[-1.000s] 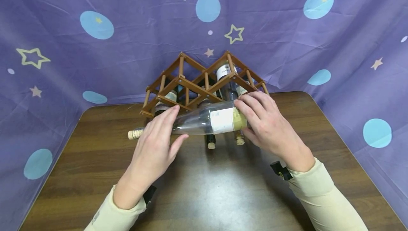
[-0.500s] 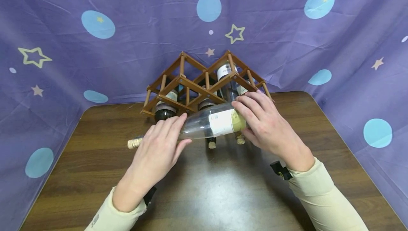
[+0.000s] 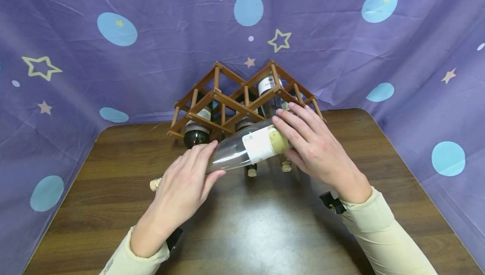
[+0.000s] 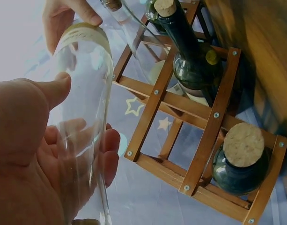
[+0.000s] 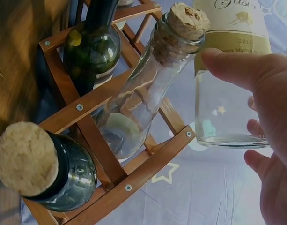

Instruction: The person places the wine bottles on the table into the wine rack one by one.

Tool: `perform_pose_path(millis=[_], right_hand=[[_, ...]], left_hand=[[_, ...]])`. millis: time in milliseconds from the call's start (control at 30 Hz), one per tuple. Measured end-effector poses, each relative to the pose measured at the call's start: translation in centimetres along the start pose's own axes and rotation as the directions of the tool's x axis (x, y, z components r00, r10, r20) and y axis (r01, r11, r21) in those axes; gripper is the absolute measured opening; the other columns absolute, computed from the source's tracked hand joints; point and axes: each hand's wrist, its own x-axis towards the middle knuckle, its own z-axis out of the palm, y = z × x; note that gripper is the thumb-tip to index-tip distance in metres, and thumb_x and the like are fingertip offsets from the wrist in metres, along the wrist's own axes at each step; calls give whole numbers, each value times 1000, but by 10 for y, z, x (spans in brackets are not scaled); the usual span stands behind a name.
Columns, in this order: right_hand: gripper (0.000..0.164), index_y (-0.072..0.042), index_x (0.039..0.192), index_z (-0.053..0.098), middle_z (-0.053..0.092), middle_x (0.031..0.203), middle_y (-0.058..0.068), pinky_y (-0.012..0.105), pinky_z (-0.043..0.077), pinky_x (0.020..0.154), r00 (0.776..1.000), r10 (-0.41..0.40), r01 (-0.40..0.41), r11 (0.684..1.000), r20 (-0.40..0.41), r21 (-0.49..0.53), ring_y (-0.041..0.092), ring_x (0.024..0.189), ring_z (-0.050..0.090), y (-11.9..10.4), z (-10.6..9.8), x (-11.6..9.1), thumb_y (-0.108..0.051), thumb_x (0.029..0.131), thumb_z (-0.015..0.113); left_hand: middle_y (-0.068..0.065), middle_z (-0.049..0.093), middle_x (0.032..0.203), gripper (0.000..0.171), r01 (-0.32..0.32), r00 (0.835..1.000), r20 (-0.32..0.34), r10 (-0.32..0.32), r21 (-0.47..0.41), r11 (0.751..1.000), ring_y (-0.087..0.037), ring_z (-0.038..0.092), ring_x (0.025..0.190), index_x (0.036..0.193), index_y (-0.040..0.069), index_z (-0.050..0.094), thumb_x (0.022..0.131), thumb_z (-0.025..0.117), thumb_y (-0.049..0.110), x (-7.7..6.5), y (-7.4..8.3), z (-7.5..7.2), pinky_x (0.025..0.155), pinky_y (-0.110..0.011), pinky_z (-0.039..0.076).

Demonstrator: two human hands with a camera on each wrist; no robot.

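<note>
A corked clear glass wine bottle [image 3: 261, 142] with a white and yellow-green label is held in the air, lying slantwise in front of a wooden wine rack [image 3: 231, 101]. My left hand [image 3: 183, 186] grips it around the neck and shoulder; in the left wrist view the fingers curl behind the glass, thumb across the front. Its cork [image 3: 154, 184] pokes out beyond that hand. At the base end my right hand [image 3: 314, 146] holds the bottle, thumb [image 5: 227, 68] on the label in the right wrist view, fingers on the far side.
The rack holds a dark bottle [image 3: 197, 135] at left, another dark bottle [image 4: 195, 68] in the middle, a clear bottle [image 5: 143, 98] in the upper right and a dark bottle [image 5: 75, 171] at right. Corked necks point forward. A purple curtain [image 3: 159, 47] hangs behind the wooden table [image 3: 261, 233].
The bottle's neck end has swung down and towards me with my left hand, so it tilts more. My right hand has shifted slightly left, still at the base.
</note>
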Motion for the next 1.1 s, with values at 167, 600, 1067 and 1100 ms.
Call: perform_pose_path(millis=[167, 600, 1067, 1100], right_hand=[[96, 3, 158, 44, 46, 161, 21, 58, 29, 123, 999, 28, -28, 1000, -38, 8, 44, 149, 41, 1, 0, -1, -4, 76, 92], [72, 13, 151, 44, 48, 156, 30, 58, 33, 122, 983, 53, -47, 998, -178, 41, 49, 143, 47, 4, 2, 2, -27, 99, 71], [61, 11, 150, 48, 56, 146, 31, 51, 37, 121, 943, 239, -222, 970, -232, 98, 48, 136, 53, 27, 8, -10, -11, 100, 72], [60, 10, 150, 49, 56, 146, 30, 50, 37, 121, 934, 275, -256, 961, -230, 108, 48, 136, 53, 28, 9, -12, -8, 98, 73]], left_hand=[[-16, 66, 126, 67, 53, 999, -5, -53, -74, 996, -32, 68, 104, 150, -1, 51, 109, 53, 51, -6, 0, 0, 83, -49, 58], [-1, 65, 117, 59, 313, 948, 132, -290, -210, 926, -11, 57, 77, 153, 11, 54, 101, 75, 31, -10, 9, -8, 58, -31, 49], [-10, 68, 123, 50, 615, 789, 419, -449, -542, 573, -17, 66, 94, 149, -3, 51, 109, 63, 24, -12, 13, -13, 81, -29, 58], [-12, 68, 124, 50, 634, 773, 443, -454, -561, 532, -18, 67, 92, 149, -3, 50, 109, 62, 23, -12, 14, -13, 81, -30, 59]])
